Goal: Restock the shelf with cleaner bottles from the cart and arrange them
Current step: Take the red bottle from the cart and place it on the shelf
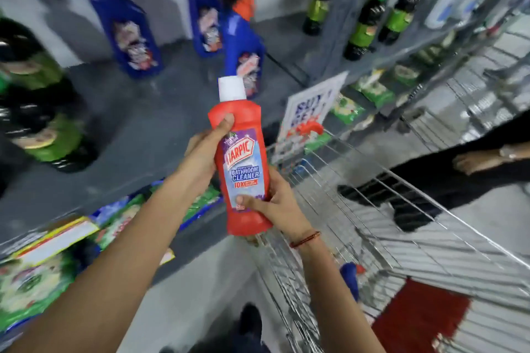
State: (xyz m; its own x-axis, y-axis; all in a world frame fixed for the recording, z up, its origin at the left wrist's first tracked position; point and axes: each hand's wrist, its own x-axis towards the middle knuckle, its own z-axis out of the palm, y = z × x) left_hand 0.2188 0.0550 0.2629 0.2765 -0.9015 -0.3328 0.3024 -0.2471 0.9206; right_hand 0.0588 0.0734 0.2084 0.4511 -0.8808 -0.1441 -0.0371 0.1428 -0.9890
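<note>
A red Harpic bathroom cleaner bottle (241, 157) with a white cap is held upright in front of the grey shelf (137, 129). My left hand (205, 152) grips its upper body from the left, thumb on the shoulder. My right hand (275, 203) holds its lower part from the right, thumb across the label. Three blue cleaner bottles with red caps (126, 31) (205, 17) (243, 57) stand on the shelf behind it. The wire cart (358, 209) is to the right, with a blue bottle (350, 278) and a red one (415, 321) inside.
Dark bottles with green labels (43, 112) stand at the shelf's left; more with green caps (364, 26) are on the adjacent rack. Packets (43, 272) fill the lower shelf. A sale sign (309, 112) hangs at the shelf edge. Another person's legs and feet (430, 180) are beyond the cart.
</note>
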